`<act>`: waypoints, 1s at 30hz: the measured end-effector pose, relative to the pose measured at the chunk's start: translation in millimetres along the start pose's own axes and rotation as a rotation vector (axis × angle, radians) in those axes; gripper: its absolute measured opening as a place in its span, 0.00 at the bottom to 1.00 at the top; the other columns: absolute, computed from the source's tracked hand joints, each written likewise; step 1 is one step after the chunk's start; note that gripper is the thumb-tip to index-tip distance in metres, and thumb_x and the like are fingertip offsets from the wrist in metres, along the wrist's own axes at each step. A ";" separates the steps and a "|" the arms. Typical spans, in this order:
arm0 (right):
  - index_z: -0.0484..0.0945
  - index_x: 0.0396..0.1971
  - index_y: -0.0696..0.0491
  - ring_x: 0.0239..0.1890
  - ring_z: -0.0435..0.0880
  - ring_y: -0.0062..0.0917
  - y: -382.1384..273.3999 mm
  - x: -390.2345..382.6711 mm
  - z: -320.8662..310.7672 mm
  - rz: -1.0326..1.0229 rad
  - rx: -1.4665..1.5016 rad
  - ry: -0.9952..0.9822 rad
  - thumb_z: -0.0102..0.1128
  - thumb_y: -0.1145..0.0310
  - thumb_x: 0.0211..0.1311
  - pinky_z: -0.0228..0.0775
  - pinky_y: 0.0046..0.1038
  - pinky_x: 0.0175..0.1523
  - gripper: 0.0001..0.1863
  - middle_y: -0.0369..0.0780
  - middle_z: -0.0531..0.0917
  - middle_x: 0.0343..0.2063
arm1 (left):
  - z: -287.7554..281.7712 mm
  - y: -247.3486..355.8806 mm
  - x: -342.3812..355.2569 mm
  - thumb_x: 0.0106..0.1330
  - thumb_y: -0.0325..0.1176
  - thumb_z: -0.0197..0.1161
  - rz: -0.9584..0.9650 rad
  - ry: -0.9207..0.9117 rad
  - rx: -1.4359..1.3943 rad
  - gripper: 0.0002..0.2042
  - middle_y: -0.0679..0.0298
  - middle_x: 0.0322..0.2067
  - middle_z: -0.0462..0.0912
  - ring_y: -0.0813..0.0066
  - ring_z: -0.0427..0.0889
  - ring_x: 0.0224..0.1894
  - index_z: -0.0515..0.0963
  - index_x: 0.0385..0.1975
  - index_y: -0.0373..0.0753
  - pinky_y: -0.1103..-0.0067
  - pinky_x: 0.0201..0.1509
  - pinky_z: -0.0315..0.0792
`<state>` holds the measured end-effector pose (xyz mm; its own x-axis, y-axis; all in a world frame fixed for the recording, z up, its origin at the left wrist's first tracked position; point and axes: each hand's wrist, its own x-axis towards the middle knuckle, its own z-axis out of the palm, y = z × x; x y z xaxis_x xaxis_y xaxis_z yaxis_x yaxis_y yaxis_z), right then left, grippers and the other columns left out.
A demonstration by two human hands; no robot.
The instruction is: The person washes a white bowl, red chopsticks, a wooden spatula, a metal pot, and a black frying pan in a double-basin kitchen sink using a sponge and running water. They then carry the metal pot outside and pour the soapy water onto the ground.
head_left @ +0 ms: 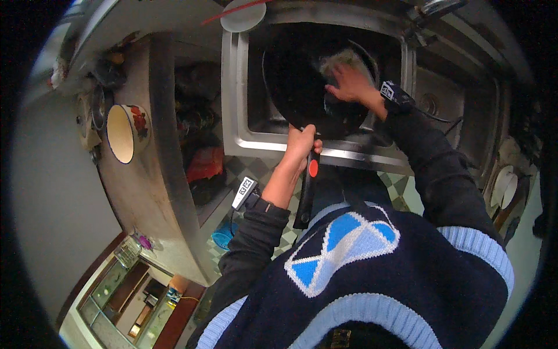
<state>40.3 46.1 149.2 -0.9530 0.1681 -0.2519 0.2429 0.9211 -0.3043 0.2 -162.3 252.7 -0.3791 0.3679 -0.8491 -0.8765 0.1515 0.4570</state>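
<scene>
A large black frying pan (293, 81) sits in the steel sink (231, 93), its long black handle (307, 195) pointing toward me over the front rim. My left hand (303, 142) is closed around the handle close to the pan body, just above a red oval mark. Inside the pan, on its right side, my right hand (351, 83) presses a pale, crumpled scrubbing cloth (342, 59) against the surface. Part of the cloth is hidden under the palm and fingers.
A faucet (427, 20) stands at the back right, beside a second basin (447, 99) with a drain. A white bowl (244, 17) rests at the sink's back left corner. Farther left, an enamel pot (123, 134) with red flowers stands on the counter (168, 192). A blue basket (223, 234) is on the floor.
</scene>
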 end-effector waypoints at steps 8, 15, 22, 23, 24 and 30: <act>0.64 0.53 0.60 0.57 0.63 0.42 2.5 -2.1 2.7 0.034 -0.024 -0.078 0.50 0.46 0.53 0.56 0.40 0.60 0.36 0.48 0.60 0.58 | -0.6 -1.5 1.3 0.57 0.23 0.46 0.004 -0.052 0.022 0.04 0.66 0.19 0.61 0.79 0.62 0.15 0.59 0.26 0.38 0.80 0.14 0.57; 0.65 0.53 0.56 0.56 0.64 0.42 5.0 -0.8 -1.3 -0.073 -0.054 0.016 0.52 0.50 0.53 0.53 0.38 0.61 0.32 0.48 0.63 0.55 | -2.6 -3.8 1.9 0.56 0.21 0.45 -0.019 -0.028 0.011 0.10 0.63 0.22 0.63 0.79 0.63 0.14 0.57 0.36 0.41 0.81 0.13 0.59; 0.66 0.52 0.54 0.59 0.60 0.40 3.9 3.6 -4.3 -0.069 -0.004 0.098 0.49 0.48 0.55 0.51 0.36 0.63 0.30 0.47 0.62 0.57 | -1.5 -4.7 1.3 0.57 0.23 0.46 -0.012 -0.014 0.005 0.05 0.65 0.18 0.61 0.78 0.62 0.14 0.59 0.23 0.39 0.80 0.15 0.58; 0.66 0.52 0.55 0.59 0.61 0.40 3.7 4.1 -4.5 -0.038 -0.089 0.031 0.49 0.48 0.55 0.52 0.36 0.62 0.31 0.47 0.62 0.57 | -1.0 -4.2 1.0 0.57 0.23 0.46 0.009 -0.016 -0.003 0.05 0.65 0.18 0.61 0.78 0.62 0.14 0.59 0.23 0.39 0.80 0.15 0.58; 0.66 0.52 0.55 0.59 0.61 0.40 3.6 4.4 -4.5 -0.026 -0.166 -0.042 0.49 0.48 0.55 0.52 0.36 0.62 0.31 0.47 0.62 0.57 | -0.8 -4.2 0.2 0.57 0.23 0.46 -0.009 -0.020 0.006 0.05 0.66 0.18 0.61 0.78 0.62 0.14 0.59 0.23 0.39 0.80 0.15 0.58; 0.61 0.56 0.58 0.55 0.64 0.42 4.5 6.1 -5.5 -0.056 -0.025 0.102 0.52 0.50 0.53 0.56 0.37 0.59 0.34 0.49 0.61 0.57 | 1.3 -3.2 -4.2 0.57 0.23 0.46 0.009 -0.018 -0.007 0.04 0.66 0.18 0.60 0.78 0.61 0.14 0.59 0.25 0.39 0.80 0.15 0.58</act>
<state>34.5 53.2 151.3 -0.9787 0.1501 -0.1401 0.1856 0.9382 -0.2921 5.0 -163.1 255.2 -0.3816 0.3853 -0.8402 -0.8753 0.1414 0.4624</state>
